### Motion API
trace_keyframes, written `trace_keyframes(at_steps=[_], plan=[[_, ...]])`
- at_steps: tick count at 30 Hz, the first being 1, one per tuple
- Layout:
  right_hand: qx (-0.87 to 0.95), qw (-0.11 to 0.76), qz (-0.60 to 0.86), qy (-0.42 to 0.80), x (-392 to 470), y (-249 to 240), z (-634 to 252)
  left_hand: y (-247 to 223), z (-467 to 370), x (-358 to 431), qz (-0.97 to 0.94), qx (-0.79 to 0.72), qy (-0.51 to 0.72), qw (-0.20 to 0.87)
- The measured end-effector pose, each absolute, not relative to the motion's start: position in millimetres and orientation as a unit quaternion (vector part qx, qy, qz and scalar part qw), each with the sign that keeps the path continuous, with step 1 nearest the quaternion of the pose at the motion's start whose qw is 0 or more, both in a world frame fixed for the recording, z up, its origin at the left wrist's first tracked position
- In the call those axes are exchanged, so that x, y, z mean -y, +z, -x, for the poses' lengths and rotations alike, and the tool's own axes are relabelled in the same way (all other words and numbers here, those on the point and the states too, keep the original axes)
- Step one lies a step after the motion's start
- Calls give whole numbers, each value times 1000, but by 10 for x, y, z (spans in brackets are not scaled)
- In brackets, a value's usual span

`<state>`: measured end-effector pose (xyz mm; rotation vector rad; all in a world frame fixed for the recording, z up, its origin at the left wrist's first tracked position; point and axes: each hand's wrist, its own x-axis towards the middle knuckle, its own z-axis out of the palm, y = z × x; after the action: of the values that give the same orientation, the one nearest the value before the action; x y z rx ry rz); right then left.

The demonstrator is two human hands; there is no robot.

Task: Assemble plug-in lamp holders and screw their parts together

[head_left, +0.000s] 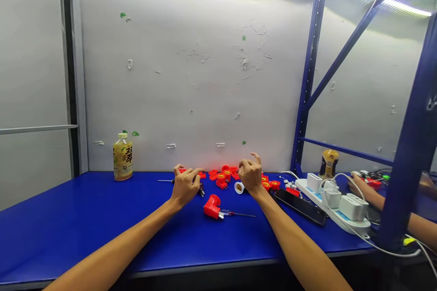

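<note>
My left hand (185, 185) is over the middle of the blue table, fingers apart, beside a screwdriver with a thin shaft (164, 180) and a black plug (201, 189) that it partly hides. My right hand (251, 174) is raised with its index finger lifted and the other fingers curled; whether it holds anything is hidden. Just left of it is a white lamp socket (239, 187). Several red socket parts (221, 182) lie between and behind my hands. Nearer the front edge, a red plug-in socket (212, 207) lies against a clear-handled screwdriver (239, 214).
A black phone (300, 207) and a white power strip (355, 226) with chargers and cables lie at the right. A drink bottle (123, 158) stands at the back left. Beyond the blue frame post (404, 145) another person's arm (370, 193) reaches in, near a yellow bottle (328, 163).
</note>
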<state>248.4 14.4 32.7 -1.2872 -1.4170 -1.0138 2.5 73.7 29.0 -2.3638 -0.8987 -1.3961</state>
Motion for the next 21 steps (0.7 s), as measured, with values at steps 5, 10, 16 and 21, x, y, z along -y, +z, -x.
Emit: trace_keyframes(at_steps=[5,10,16,21], plan=[[587,464,525,-405,-190,302,-2417,303,0,-778,793,317,-502,137],[596,450,553,-370,-176,311,-2412,315,15,-811,787,324,-509,129],[604,421,594,-322,-152,340,-2410,345,13,-804,783,340,-515,84],[620,392,615,-289,-147,343,-2414,354,1,-768,778,346,-524,9]])
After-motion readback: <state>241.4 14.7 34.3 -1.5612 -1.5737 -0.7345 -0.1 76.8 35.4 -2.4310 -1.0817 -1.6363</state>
